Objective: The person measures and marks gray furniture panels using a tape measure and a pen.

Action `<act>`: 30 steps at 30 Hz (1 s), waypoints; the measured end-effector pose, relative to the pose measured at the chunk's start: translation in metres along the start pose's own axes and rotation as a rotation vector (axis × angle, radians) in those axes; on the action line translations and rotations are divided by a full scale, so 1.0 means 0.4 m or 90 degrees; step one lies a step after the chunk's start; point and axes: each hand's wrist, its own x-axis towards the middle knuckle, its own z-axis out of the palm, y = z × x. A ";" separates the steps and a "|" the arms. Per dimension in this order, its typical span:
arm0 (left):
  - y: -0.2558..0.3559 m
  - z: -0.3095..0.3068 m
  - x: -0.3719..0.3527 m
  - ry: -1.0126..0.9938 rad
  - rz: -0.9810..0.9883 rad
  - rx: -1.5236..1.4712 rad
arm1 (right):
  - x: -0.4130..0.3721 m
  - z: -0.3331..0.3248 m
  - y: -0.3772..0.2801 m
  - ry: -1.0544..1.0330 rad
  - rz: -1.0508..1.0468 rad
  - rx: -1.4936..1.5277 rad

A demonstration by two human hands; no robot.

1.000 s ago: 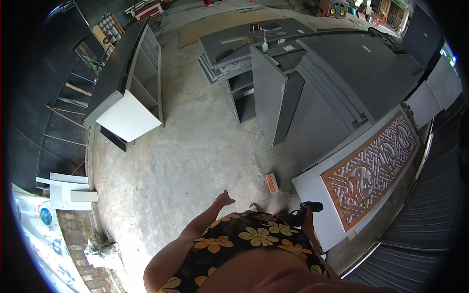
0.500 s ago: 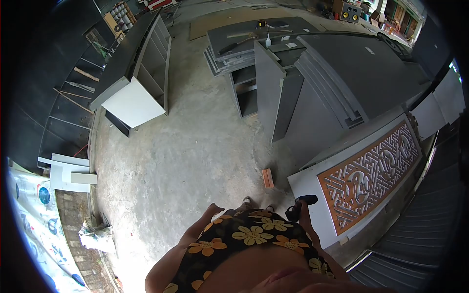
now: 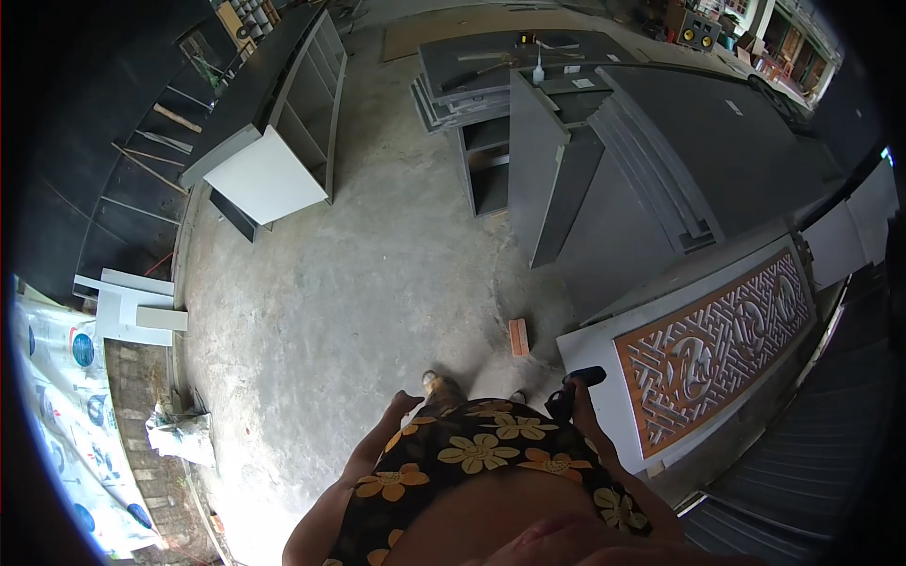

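My left hand [image 3: 404, 402] hangs low beside my flowered shirt, over the concrete floor; its fingers are small and dark, and no object shows in it. At my right side, my right hand [image 3: 578, 389] is closed round a black handheld tool [image 3: 572, 389], probably a cordless drill. Just beyond the tool lies a white board [image 3: 590, 354] with an orange-brown carved lattice panel [image 3: 698, 368] on it. A red brick [image 3: 518, 337] rests on the floor ahead of my feet.
Grey cabinet panels [image 3: 661, 141] stand ahead on the right, with a stack of boards [image 3: 472, 80] behind. On the left is a long open cabinet [image 3: 302, 123] with a white end [image 3: 264, 177]. White boards [image 3: 132, 311] and a plastic bag [image 3: 179, 434] lie farther left.
The view has shifted slightly as I step, with my left foot now farther forward. The tool in my right hand has moved a little left and up in view.
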 end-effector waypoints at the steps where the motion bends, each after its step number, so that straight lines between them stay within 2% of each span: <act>1: -0.010 -0.008 -0.009 0.015 0.002 0.011 | 0.005 0.004 0.003 -0.029 -0.013 -0.035; 3: -0.080 -0.013 0.010 -0.046 0.105 0.033 | 0.021 0.022 0.004 -0.060 -0.018 -0.079; 5: -0.066 -0.043 -0.037 -0.037 -0.067 -0.069 | 0.039 0.049 0.009 -0.082 0.007 -0.054; 6: -0.124 -0.026 0.013 -0.027 -0.059 -0.084 | 0.046 0.071 0.008 -0.088 0.035 -0.006; 8: -0.242 0.007 0.108 -0.002 -0.037 -0.116 | 0.078 0.136 0.008 -0.039 0.046 -0.036; 11: -0.327 -0.016 0.153 0.008 -0.033 -0.126 | 0.132 0.246 0.033 0.062 0.002 -0.193; 15: -0.398 -0.115 0.161 0.018 -0.085 -0.181 | 0.183 0.381 0.060 0.011 0.003 -0.133; 20: -0.454 -0.266 0.131 0.056 -0.166 -0.257 | 0.207 0.615 0.053 0.030 0.013 -0.129; 22: -0.466 -0.321 0.119 0.083 -0.193 -0.283 | 0.214 0.709 0.034 0.038 0.045 0.011; 24: -0.471 -0.365 0.105 0.101 -0.209 -0.305 | 0.240 0.759 0.037 0.047 0.062 0.057; 30: -0.592 -0.339 0.136 0.073 -0.192 -0.367 | 0.353 0.811 0.085 0.049 0.095 0.014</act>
